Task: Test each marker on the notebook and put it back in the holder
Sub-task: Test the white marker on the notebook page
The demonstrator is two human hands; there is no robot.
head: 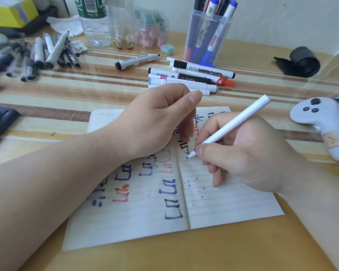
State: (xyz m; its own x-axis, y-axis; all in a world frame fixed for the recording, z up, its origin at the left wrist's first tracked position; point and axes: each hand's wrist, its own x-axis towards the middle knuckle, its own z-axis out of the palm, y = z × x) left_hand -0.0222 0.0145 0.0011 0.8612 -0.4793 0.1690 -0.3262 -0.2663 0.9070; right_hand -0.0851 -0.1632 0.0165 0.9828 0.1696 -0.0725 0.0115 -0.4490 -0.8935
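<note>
An open lined notebook (213,208) lies in front of me, covered with blue, red and black test marks. My right hand (249,155) grips a thin white marker (233,126) with a blue tip, the tip resting on the right page. My left hand (157,122) rests on the upper left page with fingers curled loosely; whether it holds a cap is hidden. Beyond the notebook lies a pile of several markers (192,77), and a single whiteboard marker (137,60) lies apart to the left. The clear holder (205,36) at the back holds several markers.
A cluster of grey and black pens (47,53) lies at far left. Plastic bottles (98,22) and a jar stand at the back. A white game controller (325,124) sits at right, a black tape roll (303,61) behind it, a small green case (167,48) near the holder.
</note>
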